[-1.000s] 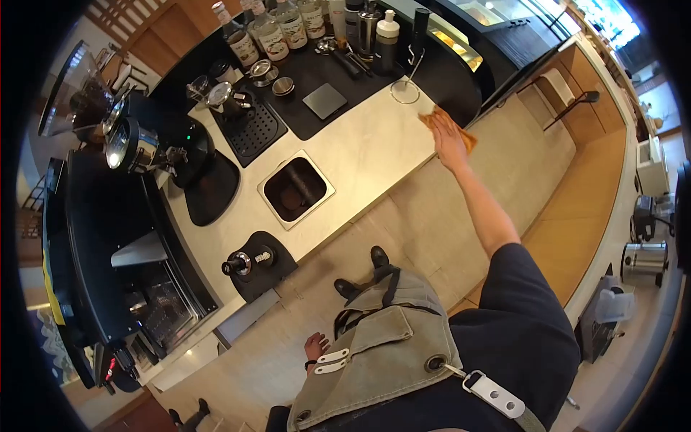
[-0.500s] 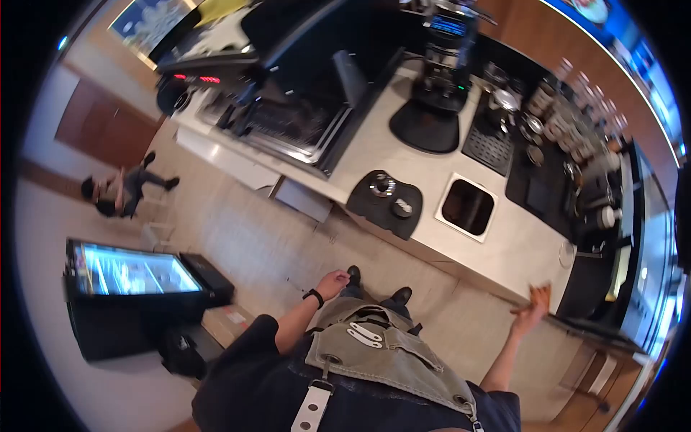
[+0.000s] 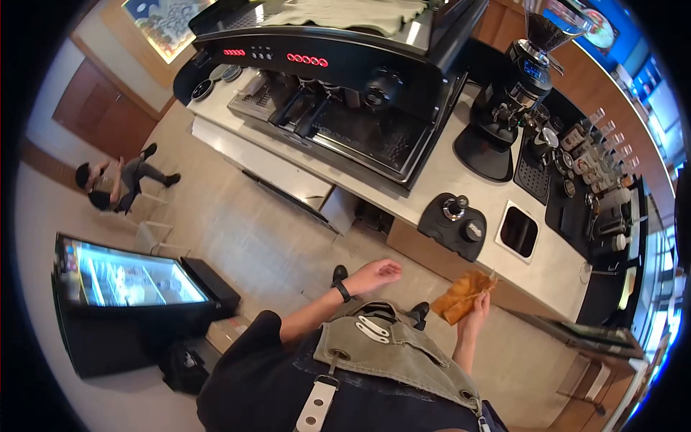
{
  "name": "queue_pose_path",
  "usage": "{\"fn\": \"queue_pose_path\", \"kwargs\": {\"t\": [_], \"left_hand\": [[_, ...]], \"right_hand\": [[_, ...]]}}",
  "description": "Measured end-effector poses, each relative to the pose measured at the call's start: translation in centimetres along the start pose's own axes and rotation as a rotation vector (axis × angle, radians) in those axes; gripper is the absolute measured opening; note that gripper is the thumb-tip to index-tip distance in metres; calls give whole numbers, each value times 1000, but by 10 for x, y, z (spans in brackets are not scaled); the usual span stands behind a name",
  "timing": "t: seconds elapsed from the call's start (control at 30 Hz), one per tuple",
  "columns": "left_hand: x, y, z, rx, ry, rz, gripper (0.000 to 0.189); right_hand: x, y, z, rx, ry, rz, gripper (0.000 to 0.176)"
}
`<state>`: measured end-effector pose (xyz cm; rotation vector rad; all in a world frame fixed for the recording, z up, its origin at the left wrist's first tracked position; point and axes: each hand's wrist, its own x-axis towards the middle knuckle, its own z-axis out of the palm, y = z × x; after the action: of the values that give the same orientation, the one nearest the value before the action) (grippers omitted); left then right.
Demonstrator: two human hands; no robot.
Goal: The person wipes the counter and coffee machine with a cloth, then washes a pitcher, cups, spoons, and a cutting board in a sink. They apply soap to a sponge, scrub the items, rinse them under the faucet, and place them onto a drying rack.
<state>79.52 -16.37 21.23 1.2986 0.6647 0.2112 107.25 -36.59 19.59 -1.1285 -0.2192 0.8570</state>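
My right hand (image 3: 480, 308) grips an orange-brown cloth (image 3: 461, 295), which hangs crumpled in front of the counter's edge. My left hand (image 3: 382, 273) is empty, its fingers loosely curled and partly apart, over the floor near the cabinet fronts. It wears a dark wristband. On the counter (image 3: 425, 205) beyond my hands lies a black mat (image 3: 439, 229) with a metal tamper (image 3: 455, 207) and a round black piece (image 3: 473, 230) on it. Right of the mat is a steel-rimmed square opening (image 3: 518, 232).
An espresso machine (image 3: 338, 93) stands at the back, with a coffee grinder (image 3: 515, 93) on its right. Bottles (image 3: 590, 155) line the far right. A lit display fridge (image 3: 129, 277) stands at left; a person (image 3: 119, 180) sits beyond it.
My right hand has moved left from the counter's right end, with the cloth now plainly in view. My left hand has reached forward and right. The view has shifted, showing more of the espresso machine.
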Motion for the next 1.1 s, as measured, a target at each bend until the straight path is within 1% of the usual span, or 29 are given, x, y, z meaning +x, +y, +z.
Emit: {"fn": "queue_pose_path", "kwargs": {"t": [0.03, 0.13, 0.17, 0.27, 0.3, 0.37, 0.4, 0.43, 0.47, 0.5, 0.53, 0.57, 0.6, 0.63, 0.67, 0.7, 0.77, 0.87, 0.9, 0.93, 0.97, 1.0, 1.07, 1.1], "left_hand": [[-2, 6, -16, -70, -59, 21, 39], [-9, 44, -56, -271, -143, -120, 48], [-11, 59, -67, -288, -178, -120, 48], [-10, 75, -105, -172, -224, -62, 40], [-21, 95, -109, -207, -122, -50, 30], [-17, 87, -135, 52, 15, 140, 26], [-16, 85, -149, 178, 84, 237, 24], [-31, 116, -157, 180, 84, 235, 22], [-34, 122, -167, 113, 69, 233, 22], [-37, 125, -176, 44, 58, 230, 23], [-39, 129, -184, -26, 51, 224, 24], [-40, 134, -186, -162, 68, 256, 27], [-41, 131, -189, -151, 45, 238, 28], [-40, 126, -191, -139, 23, 223, 30], [-38, 121, -194, -125, 4, 214, 31], [-37, 113, -197, -206, 7, 225, 33], [-34, 118, -201, -200, 84, 264, 33], [-24, 122, -198, -149, 193, 335, 33], [-22, 130, -194, -107, 210, 342, 33], [-19, 136, -190, -68, 221, 348, 33], [-15, 140, -191, -23, 186, 304, 33], [-10, 143, -191, -31, 177, 337, 33], [0, 150, -192, -37, 160, 398, 33], [4, 158, -189, -54, 203, 434, 35]], "right_hand": [[-16, -2, 51, 191, -42, 86, 37], [-35, 23, 149, 472, -156, 347, 49], [-35, 30, 175, 545, -203, 435, 54], [-35, 51, 235, 605, -341, 572, 57], [-36, 62, 250, 566, -302, 524, 55], [-36, 80, 276, 488, -226, 432, 53], [-35, 81, 290, 309, -261, 322, 52], [-35, 78, 305, 127, -291, 215, 51], [-35, 73, 317, -57, -320, 111, 50], [-34, 68, 326, 8, -285, 168, 46], [-32, 69, 330, 102, -279, 207, 46], [-29, 70, 330, 195, -276, 246, 46], [-27, 70, 331, 286, -274, 286, 46], [-26, 69, 334, 369, -236, 341, 51], [-24, 65, 336, 330, -240, 315, 52], [-24, 59, 341, 293, -248, 288, 54], [-18, 60, 332, 176, -269, 263, 60], [-15, 39, 348, 163, -354, 275, 58], [-16, 27, 362, 234, -372, 294, 49], [-10, 28, 365, 155, -353, 258, 47], [-3, 31, 364, 75, -329, 220, 45], [4, 34, 361, -4, -303, 182, 43], [17, 31, 362, -13, -292, 119, 44], [24, 24, 366, -17, -300, 83, 44]]}}
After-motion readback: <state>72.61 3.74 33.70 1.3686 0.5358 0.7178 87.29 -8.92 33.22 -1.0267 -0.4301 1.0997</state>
